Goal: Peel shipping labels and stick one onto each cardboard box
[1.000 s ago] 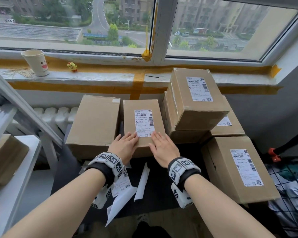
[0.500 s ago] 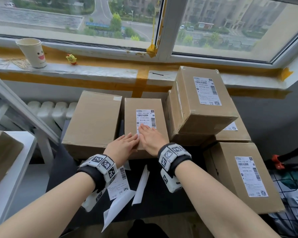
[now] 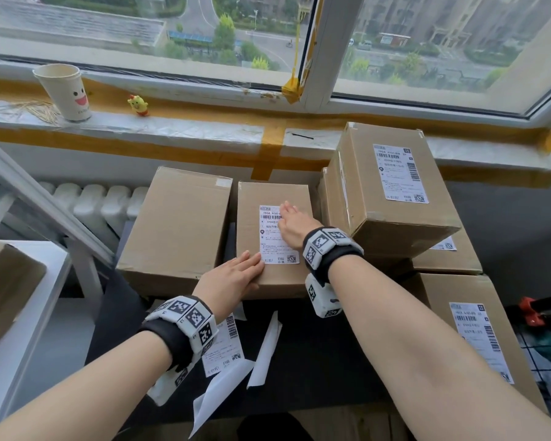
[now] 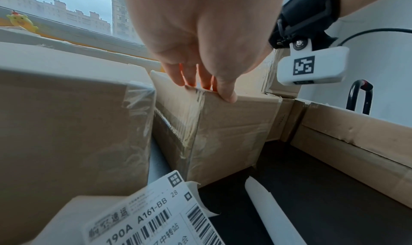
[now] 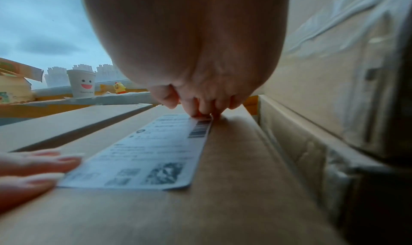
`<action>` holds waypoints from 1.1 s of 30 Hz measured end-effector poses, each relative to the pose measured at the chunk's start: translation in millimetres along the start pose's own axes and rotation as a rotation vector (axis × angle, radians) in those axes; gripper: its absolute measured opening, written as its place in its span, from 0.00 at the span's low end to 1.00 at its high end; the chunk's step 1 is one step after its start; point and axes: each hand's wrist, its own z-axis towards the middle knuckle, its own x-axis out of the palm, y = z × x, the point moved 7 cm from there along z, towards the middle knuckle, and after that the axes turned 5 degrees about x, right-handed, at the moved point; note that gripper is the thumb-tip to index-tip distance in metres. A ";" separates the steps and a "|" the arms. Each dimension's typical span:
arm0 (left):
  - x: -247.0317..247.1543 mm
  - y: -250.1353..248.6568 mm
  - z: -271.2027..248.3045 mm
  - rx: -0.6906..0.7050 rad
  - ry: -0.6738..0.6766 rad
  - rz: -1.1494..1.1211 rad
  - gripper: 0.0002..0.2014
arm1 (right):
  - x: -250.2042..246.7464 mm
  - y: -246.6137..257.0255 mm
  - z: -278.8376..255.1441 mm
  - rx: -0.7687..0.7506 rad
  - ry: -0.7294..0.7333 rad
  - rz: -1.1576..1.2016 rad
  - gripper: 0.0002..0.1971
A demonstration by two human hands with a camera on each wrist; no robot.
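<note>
A white shipping label lies flat on the middle cardboard box. My right hand presses its straight fingers on the label's far right corner. My left hand rests flat on the box's near left edge, fingertips touching the label's lower left corner. A larger unlabelled box stands just to the left. Loose labels and peeled backing strips lie on the dark table under my left wrist.
Three labelled boxes are stacked at the right. The windowsill holds a paper cup and a small yellow toy. A white shelf with another box stands at left; a radiator sits behind.
My right hand has slid up the label from its lower edge to its far right corner. My left hand has stayed at the box's near left edge.
</note>
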 end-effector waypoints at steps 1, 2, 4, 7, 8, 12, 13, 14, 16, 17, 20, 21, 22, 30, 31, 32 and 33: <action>0.2 0.3 0.5 -0.009 0.003 -0.005 0.25 | 0.1 -3.8 -3.5 0.011 0.003 -0.003 0.27; 0.0 0.5 1.0 -0.018 0.008 -0.016 0.25 | 0.7 -6.0 -7.6 0.017 0.002 -0.006 0.28; -1.2 -0.2 1.5 -0.039 0.029 -0.035 0.24 | 4.2 -7.5 -15.8 0.010 -0.018 -0.009 0.28; -3.8 -0.9 1.0 -0.057 0.066 -0.037 0.23 | 19.9 -0.6 -32.8 -0.043 -0.033 -0.021 0.28; -4.9 -0.9 1.0 -0.060 0.060 -0.036 0.23 | 28.3 6.8 -40.1 -0.071 -0.035 -0.036 0.28; -5.2 -0.8 -1.5 -0.070 0.043 -0.018 0.26 | 59.3 36.1 -67.3 -0.178 -0.072 0.030 0.27; -5.0 -1.5 -1.9 -0.068 0.045 -0.012 0.27 | 63.0 35.4 -72.1 -0.190 -0.082 0.049 0.27; -5.0 -2.7 -2.3 -0.066 0.047 -0.003 0.27 | 65.0 31.2 -77.3 -0.197 -0.089 0.045 0.27; -6.2 -5.6 -2.5 -0.053 0.052 0.010 0.27 | 66.3 14.9 -85.0 -0.189 -0.110 0.017 0.26; -6.6 -7.5 -2.7 -0.047 0.053 0.015 0.26 | 66.2 4.9 -89.0 -0.172 -0.124 0.004 0.26; -9.2 -14.6 -4.6 -0.034 0.063 0.029 0.25 | 65.9 -19.1 -98.3 -0.117 -0.163 -0.035 0.26; -9.9 -16.5 -5.3 -0.033 0.069 0.034 0.24 | 66.5 -23.6 -100.6 -0.102 -0.165 -0.039 0.26; -10.4 -17.9 -5.9 -0.035 0.077 0.039 0.24 | 67.4 -26.3 -102.9 -0.088 -0.164 -0.030 0.26; -8.2 -12.1 4.5 -0.014 0.125 0.199 0.26 | 74.5 -24.6 -111.7 -0.097 -0.209 0.104 0.29; -9.7 -11.8 6.5 0.004 0.140 0.220 0.26 | 74.8 -24.0 -111.3 -0.096 -0.218 0.100 0.29; -11.1 -11.4 8.6 0.024 0.161 0.243 0.27 | 74.3 -22.7 -109.8 -0.097 -0.223 0.094 0.30; -12.3 -10.9 11.3 0.042 0.185 0.267 0.27 | 73.0 -21.1 -107.0 -0.098 -0.227 0.091 0.30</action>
